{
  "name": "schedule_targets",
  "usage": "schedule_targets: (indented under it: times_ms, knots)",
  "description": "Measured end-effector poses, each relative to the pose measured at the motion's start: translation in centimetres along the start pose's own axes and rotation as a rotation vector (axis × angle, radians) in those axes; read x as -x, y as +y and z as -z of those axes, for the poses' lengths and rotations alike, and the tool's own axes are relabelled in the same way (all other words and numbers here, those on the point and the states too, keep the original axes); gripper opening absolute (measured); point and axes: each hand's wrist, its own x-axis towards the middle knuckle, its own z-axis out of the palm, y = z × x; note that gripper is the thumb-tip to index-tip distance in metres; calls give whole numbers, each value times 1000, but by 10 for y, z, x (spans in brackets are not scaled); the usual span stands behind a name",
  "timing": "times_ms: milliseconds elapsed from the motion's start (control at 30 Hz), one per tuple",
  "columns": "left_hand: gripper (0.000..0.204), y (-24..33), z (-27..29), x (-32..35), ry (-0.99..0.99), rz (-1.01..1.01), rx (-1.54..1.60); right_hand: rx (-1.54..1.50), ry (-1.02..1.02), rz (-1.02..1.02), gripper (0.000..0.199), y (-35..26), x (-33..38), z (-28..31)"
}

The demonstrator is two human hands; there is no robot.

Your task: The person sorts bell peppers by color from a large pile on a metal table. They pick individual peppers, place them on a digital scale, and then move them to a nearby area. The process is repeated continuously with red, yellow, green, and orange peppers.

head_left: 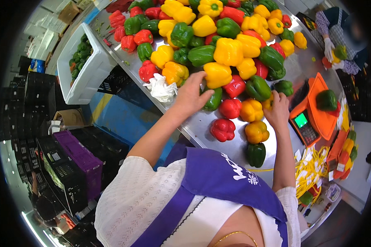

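My left hand (191, 95) curls around the left end of a green bell pepper (215, 101), its thumb lying over it. The fingertips come close to a yellow bell pepper (217, 75) just behind. My right hand (278, 110) grips a yellow bell pepper (268, 102), mostly covered by the fingers. Between my hands sit a red bell pepper (230, 108) and an orange-yellow one (251, 110). Nearer to me are another red pepper (222, 130), an orange-yellow pepper (257, 132) and a dark green pepper (256, 154).
A large pile of mixed peppers (228, 51) covers the far metal table (198, 128). Crumpled white paper (161, 88) lies by its left edge. At right stand an orange scale (315, 111) and yellow ties (312, 168). A white foam box (83, 82) is left; a co-worker (338, 41) handles peppers.
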Motion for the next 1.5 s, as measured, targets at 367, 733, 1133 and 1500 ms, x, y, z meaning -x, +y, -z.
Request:
schedule_targets:
  times_ms: [367,733,1133,1500]
  knots:
    - [20,-52,49,-28,117,50,135,-644,-293,-388,79,56,26,1]
    - [16,-97,98,-97,153,-35,152,-245,30,19,69,-89,-90,4]
    - [26,-181,124,-215,212,-26,155,-181,98,13,64,-117,-99,-12]
    - [94,-65,44,-278,-571,-82,-545,-450,205,-135,50,-109,-93,-9]
